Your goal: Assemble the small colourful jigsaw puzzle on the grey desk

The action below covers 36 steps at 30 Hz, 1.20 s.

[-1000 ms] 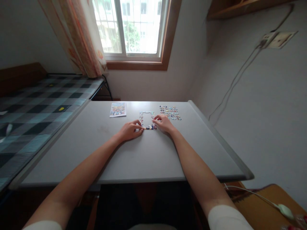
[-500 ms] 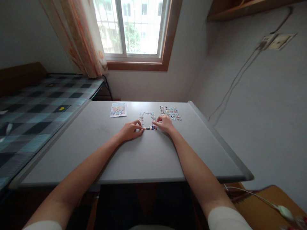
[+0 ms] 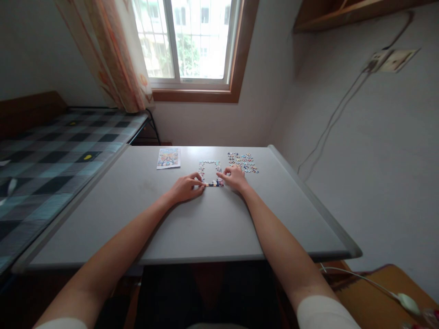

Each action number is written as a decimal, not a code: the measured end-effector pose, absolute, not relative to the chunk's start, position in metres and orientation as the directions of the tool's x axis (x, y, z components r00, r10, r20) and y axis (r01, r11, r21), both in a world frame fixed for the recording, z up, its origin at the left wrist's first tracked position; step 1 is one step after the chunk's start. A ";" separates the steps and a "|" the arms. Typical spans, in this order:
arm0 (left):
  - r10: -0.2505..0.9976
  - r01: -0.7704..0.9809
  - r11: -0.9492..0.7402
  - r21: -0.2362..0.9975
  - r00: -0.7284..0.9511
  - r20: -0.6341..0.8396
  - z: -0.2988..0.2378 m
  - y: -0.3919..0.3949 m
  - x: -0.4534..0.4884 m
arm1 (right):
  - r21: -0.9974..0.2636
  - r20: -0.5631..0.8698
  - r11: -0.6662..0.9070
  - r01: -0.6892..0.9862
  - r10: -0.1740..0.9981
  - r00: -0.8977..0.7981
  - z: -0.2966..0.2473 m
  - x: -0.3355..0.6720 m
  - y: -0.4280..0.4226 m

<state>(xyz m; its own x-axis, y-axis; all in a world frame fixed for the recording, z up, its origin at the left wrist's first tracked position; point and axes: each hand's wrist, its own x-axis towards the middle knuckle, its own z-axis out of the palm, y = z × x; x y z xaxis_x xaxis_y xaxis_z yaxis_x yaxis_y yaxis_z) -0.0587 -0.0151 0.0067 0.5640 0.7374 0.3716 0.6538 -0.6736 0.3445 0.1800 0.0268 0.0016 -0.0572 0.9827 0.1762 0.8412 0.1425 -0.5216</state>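
Note:
A jigsaw puzzle [image 3: 210,161], joined as a rectangular border with a bare middle, lies flat on the white table. My left hand [image 3: 188,186] rests at its lower left corner, thumb and forefinger closed on the edge there. On the opposite side, my right hand [image 3: 234,177] has its thumb and curled forefinger pinched at the right edge, above the lower right corner. The fingers cover parts of both sides, so any single piece under them is hidden. Just beyond my right hand lie several loose jigsaw pieces [image 3: 242,159], spread in rough rows.
A printed picture sheet [image 3: 168,158] lies at the table's back left. The white table [image 3: 206,228] has a raised grey rim on its right side. A checked bed [image 3: 68,151] stands to the left. Cables [image 3: 329,123] hang along the right wall.
Both hands stay at nearly the same places on the border. Near the lower right corner, a dark blue patch looks smaller and pinkish colour shows instead. The view has shifted slightly.

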 end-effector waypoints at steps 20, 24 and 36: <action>0.732 0.652 -0.678 0.340 0.557 0.391 0.005 -0.015 -0.058 | -0.515 0.186 0.191 0.836 0.977 -0.108 0.000 0.178 0.027; 0.722 0.646 -0.689 0.328 0.570 0.393 0.005 -0.014 -0.058 | -0.516 0.198 0.168 0.840 0.977 -0.074 0.000 0.178 0.028; 0.799 0.756 -0.580 0.303 0.457 0.391 0.006 -0.013 -0.059 | -0.501 0.198 0.171 0.849 0.977 -0.079 0.004 0.179 0.026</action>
<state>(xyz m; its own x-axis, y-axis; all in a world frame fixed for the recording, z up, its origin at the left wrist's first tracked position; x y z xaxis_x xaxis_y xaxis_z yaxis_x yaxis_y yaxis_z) -0.0586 -0.0133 0.0063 0.4566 0.7991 0.3910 0.7561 -0.5802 0.3027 0.1790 0.0261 0.0037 -0.0794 0.9769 0.1983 0.8488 0.1706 -0.5005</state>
